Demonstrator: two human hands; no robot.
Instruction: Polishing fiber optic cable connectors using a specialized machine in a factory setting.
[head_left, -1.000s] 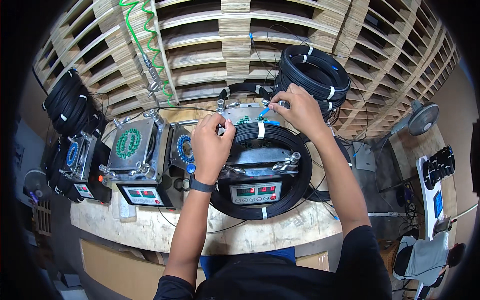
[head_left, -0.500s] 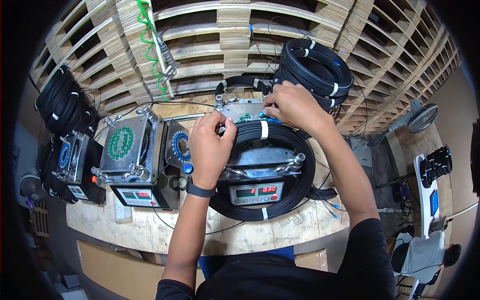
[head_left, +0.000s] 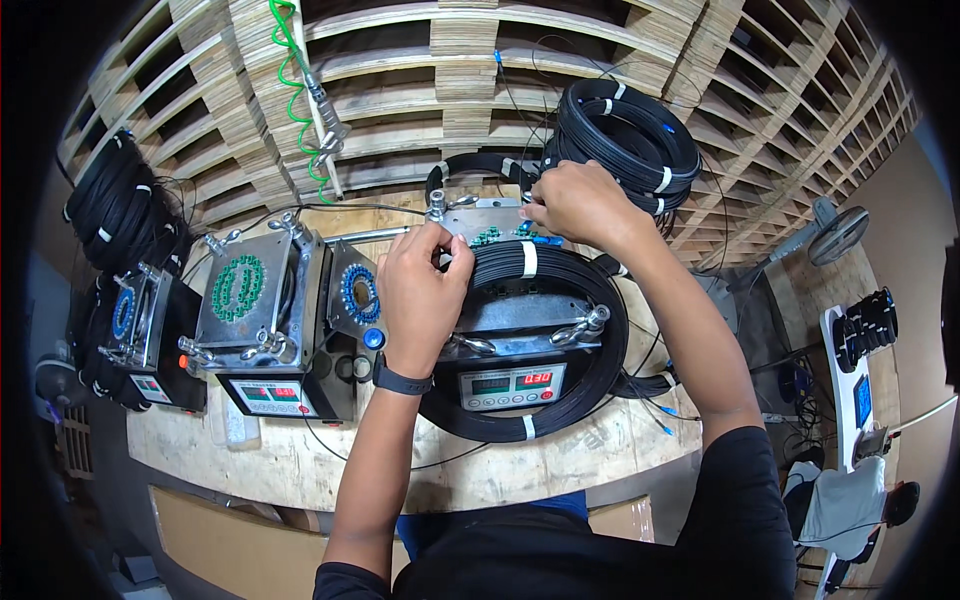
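A coil of black cable (head_left: 612, 340) with white ties hangs over the front of a metal bench machine (head_left: 515, 312) that has a lit display. My left hand (head_left: 425, 295) lies against the coil's upper left, its fingers curled down onto it. What they grip, if anything, is hidden. Beyond the coil, my right hand (head_left: 585, 205) is closed in a pinch above the machine's metal plate (head_left: 490, 215). Green connectors (head_left: 487, 237) and a blue connector (head_left: 545, 240) sit just below its fingertips. The small thing in its pinch cannot be made out.
Two similar machines stand to the left, one bearing a plate with a ring of green connectors (head_left: 237, 288). Stacked cable coils (head_left: 628, 140) rise behind my right hand. A green spiral air hose (head_left: 290, 90) hangs at the back. A fan (head_left: 838, 238) and another person (head_left: 845, 510) are at the right.
The view has shifted slightly. My right hand has moved a little to the left, its fingers still pinched. My left hand stays on the coil. The near machine's left readout has dimmed.
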